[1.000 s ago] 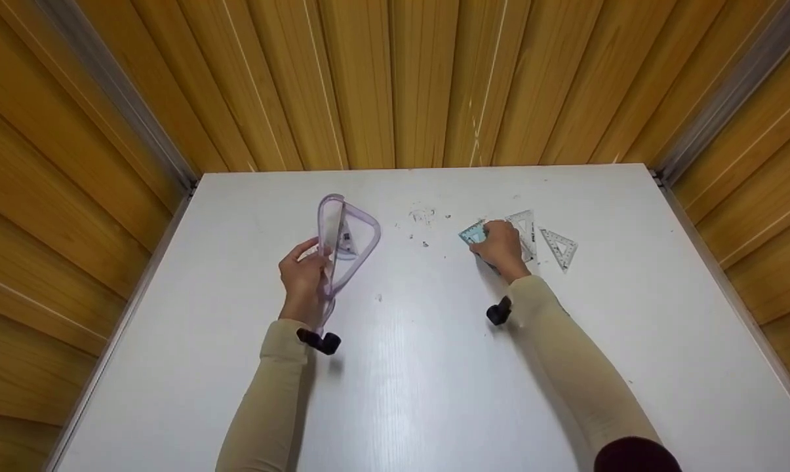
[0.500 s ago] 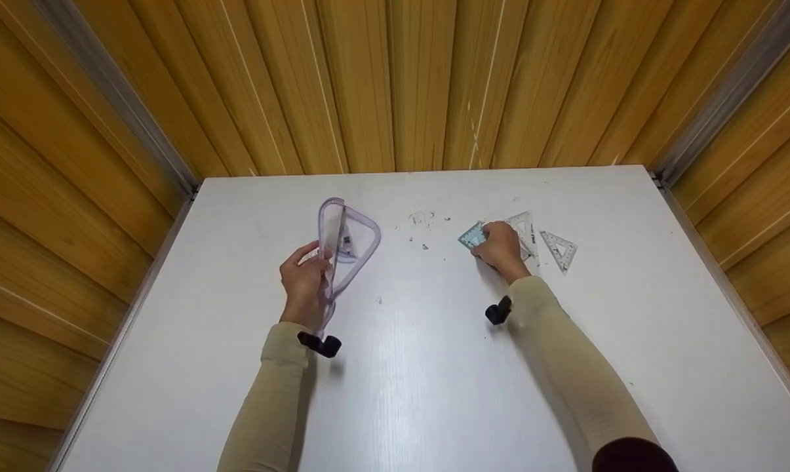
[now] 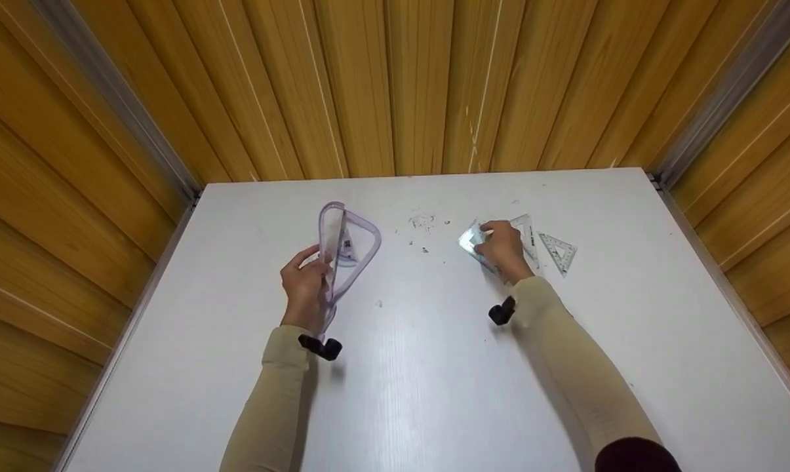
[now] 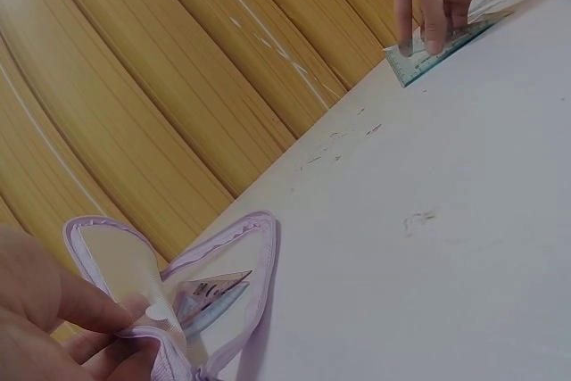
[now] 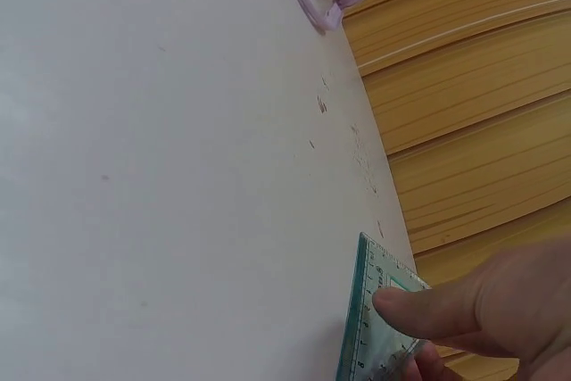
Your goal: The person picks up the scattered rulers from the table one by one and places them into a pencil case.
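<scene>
My left hand (image 3: 305, 286) grips the edge of a clear pouch with lilac trim (image 3: 368, 252), its flap held up. Inside the pouch, the left wrist view shows a pinkish set square (image 4: 214, 288) and a bluish piece (image 4: 214, 308) under it. Over on the right, my right hand (image 3: 503, 249) pinches a teal-tinted set square (image 5: 379, 310), thumb on its face and fingers beneath, with one edge tilted up off the table. Partly behind that hand is a clear set square (image 3: 526, 236); a smaller clear set square (image 3: 558, 252) lies flat to its right.
Dark scuff marks (image 3: 423, 222) and small specks dot the white table (image 3: 395, 367) between the hands. Yellow wood-patterned panels (image 3: 395, 85) wall the back and both sides. Each wrist carries a small black camera (image 3: 501, 311).
The teal set square has tilted in my right hand, and its face now catches a bright glare. My left hand and the pouch stay nearly still; the whole head view shifts slightly.
</scene>
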Demonstrator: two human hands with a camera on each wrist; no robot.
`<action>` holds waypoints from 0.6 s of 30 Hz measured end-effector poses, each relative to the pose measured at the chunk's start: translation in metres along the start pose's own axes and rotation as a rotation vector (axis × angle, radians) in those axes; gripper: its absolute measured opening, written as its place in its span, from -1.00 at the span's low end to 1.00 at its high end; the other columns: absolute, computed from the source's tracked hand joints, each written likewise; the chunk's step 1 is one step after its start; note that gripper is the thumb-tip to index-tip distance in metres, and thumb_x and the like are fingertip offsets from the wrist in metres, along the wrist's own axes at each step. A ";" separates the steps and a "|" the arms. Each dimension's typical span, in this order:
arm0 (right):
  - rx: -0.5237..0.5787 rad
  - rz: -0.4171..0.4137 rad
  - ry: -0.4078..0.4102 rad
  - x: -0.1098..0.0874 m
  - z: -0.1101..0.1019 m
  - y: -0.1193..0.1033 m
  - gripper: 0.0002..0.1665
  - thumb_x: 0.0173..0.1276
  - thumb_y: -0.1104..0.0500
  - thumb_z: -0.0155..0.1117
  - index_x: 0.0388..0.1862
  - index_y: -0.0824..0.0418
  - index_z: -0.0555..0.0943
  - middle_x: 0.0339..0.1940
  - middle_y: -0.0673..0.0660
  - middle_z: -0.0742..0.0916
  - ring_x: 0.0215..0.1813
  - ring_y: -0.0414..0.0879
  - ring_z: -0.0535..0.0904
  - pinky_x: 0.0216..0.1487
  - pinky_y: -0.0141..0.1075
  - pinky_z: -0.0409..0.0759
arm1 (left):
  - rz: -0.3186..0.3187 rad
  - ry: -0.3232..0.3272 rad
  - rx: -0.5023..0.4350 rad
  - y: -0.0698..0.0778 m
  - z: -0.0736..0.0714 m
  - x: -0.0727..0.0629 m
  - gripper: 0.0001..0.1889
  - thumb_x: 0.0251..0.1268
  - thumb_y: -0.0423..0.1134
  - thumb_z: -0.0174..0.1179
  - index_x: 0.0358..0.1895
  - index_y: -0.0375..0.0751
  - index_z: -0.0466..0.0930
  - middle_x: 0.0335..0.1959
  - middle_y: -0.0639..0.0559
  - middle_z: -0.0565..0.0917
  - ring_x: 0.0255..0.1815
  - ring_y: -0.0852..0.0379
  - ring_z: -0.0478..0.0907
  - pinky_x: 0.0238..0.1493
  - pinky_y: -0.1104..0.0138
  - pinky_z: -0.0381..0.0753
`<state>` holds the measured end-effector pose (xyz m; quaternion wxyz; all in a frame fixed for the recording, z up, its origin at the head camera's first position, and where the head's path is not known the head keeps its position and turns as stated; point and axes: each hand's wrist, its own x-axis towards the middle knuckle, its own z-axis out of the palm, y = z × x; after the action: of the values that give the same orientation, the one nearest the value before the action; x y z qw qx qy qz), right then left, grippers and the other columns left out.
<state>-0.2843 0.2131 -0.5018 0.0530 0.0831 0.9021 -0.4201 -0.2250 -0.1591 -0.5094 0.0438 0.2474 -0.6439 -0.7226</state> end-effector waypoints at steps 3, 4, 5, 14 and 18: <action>0.038 -0.016 -0.004 -0.002 0.000 0.003 -0.38 0.32 0.34 0.40 0.37 0.32 0.54 0.10 0.32 0.71 0.11 0.12 0.62 0.10 -0.07 0.58 | 0.003 -0.003 0.003 -0.002 -0.001 -0.001 -0.57 0.27 -0.50 0.23 0.18 -0.08 0.69 -0.04 -0.16 0.77 -0.19 0.01 0.55 -0.28 0.28 0.43; 0.057 -0.015 -0.009 -0.002 0.000 0.004 -0.39 0.33 0.33 0.40 0.36 0.31 0.54 0.07 0.30 0.72 0.07 0.09 0.64 0.04 -0.10 0.59 | 0.007 -0.003 0.005 -0.003 -0.001 -0.002 -0.57 0.27 -0.50 0.23 0.18 -0.08 0.69 -0.05 -0.15 0.77 -0.19 0.01 0.55 -0.27 0.27 0.43; 0.071 -0.013 -0.014 -0.002 0.000 0.004 -0.39 0.33 0.32 0.40 0.37 0.29 0.54 0.05 0.29 0.73 0.03 0.06 0.64 0.00 -0.15 0.59 | 0.007 -0.004 0.007 -0.004 -0.002 -0.002 -0.57 0.28 -0.49 0.23 0.17 -0.07 0.69 -0.05 -0.15 0.77 -0.18 0.01 0.56 -0.24 0.25 0.43; 0.244 0.008 -0.056 0.001 -0.005 0.005 -0.39 0.36 0.22 0.45 0.38 0.16 0.55 0.02 0.27 0.75 -0.14 -0.04 0.70 -0.27 -0.32 0.65 | 0.041 -0.023 -0.018 -0.003 -0.003 -0.001 -0.56 0.26 -0.54 0.20 0.19 -0.15 0.68 -0.02 -0.25 0.76 -0.35 0.07 0.55 -0.51 0.40 0.40; 0.384 0.025 -0.085 0.003 -0.006 0.007 -0.40 0.35 0.24 0.46 0.37 0.15 0.56 -0.08 0.21 0.77 -0.23 -0.07 0.72 -0.28 -0.30 0.67 | 0.046 -0.022 -0.024 -0.001 -0.002 0.000 -0.56 0.26 -0.56 0.21 0.19 -0.17 0.68 -0.04 -0.27 0.76 -0.36 0.07 0.57 -0.53 0.41 0.43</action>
<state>-0.2859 0.2224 -0.5032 0.0796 0.0852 0.8013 -0.5868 -0.2240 -0.1608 -0.5108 0.0562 0.2241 -0.6413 -0.7317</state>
